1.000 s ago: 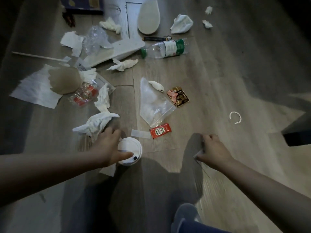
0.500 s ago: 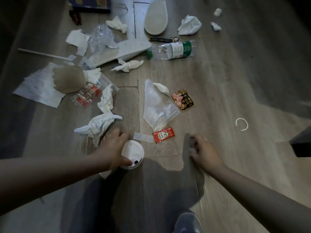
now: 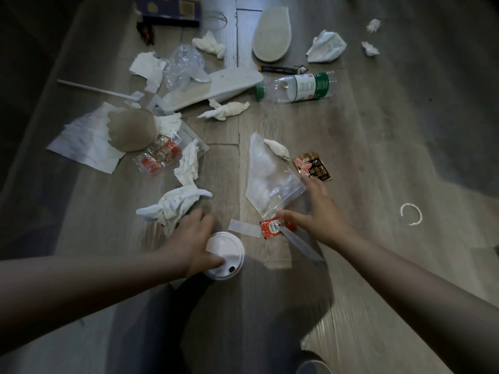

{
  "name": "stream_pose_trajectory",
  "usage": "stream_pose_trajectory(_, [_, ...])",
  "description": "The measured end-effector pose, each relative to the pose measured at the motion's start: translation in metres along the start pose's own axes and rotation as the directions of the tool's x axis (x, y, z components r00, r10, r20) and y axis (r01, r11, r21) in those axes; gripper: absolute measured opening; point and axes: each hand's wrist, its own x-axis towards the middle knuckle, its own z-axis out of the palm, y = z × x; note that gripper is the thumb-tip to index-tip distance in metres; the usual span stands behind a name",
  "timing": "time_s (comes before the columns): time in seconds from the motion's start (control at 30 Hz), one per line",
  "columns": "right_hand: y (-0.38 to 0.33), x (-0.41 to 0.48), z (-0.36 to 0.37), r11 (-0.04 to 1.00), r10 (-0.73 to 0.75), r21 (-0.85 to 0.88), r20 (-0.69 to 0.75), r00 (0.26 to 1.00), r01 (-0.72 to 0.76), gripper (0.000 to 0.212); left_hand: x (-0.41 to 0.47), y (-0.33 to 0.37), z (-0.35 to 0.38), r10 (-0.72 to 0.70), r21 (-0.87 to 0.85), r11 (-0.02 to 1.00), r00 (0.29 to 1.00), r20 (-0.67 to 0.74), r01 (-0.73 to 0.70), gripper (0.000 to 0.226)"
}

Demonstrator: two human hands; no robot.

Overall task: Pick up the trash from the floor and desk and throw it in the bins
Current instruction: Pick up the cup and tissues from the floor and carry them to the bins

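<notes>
A person's left hand [image 3: 194,240] curls its fingers around a white lidded cup [image 3: 225,255] standing on the littered wood floor [image 3: 378,157], apparently to lift it. The right hand [image 3: 317,211], fingers spread apart and empty, hovers over a ketchup packet [image 3: 271,228] beside a clear plastic bag [image 3: 270,182].

Red ketchup packet [image 3: 272,228] in front of me: its white label carries the brand name Heinz. Bottle [image 3: 297,87] lying farther off: a green and white label, its print too small for me to read.
</notes>
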Motion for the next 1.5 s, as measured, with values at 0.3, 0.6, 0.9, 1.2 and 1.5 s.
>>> stream_pose_trajectory(0.3, [0.021,-0.045,0.017,0.956,0.183,-0.256,0.131,0.974,-0.145,0.111,-0.002,0.011,0.016,0.102,0.136,0.985,0.994,0.051,-0.108,0.103])
stream_pose_trajectory(0.6, [0.021,-0.047,0.036,0.954,0.047,-0.299,0.085,0.995,-0.019,0.044,-0.001,0.009,0.014,0.100,0.028,0.994,0.992,0.080,-0.103,0.095])
stream_pose_trajectory(0.9, [0.003,-0.033,0.039,0.930,-0.182,-0.311,0.074,0.980,0.196,0.015,-0.008,-0.024,-0.033,0.131,0.057,0.990,0.991,0.015,-0.132,0.074])
stream_pose_trajectory(1.2, [-0.025,-0.009,0.058,0.902,-0.146,-0.383,0.166,0.975,0.200,0.093,0.007,-0.067,-0.079,-0.080,0.038,0.996,0.993,-0.089,0.084,0.092])
stream_pose_trajectory(1.5, [-0.027,0.010,0.050,0.885,0.142,-0.463,0.148,0.979,-0.059,0.127,0.031,-0.078,-0.063,-0.305,0.047,0.951,0.952,0.003,0.304,0.131])
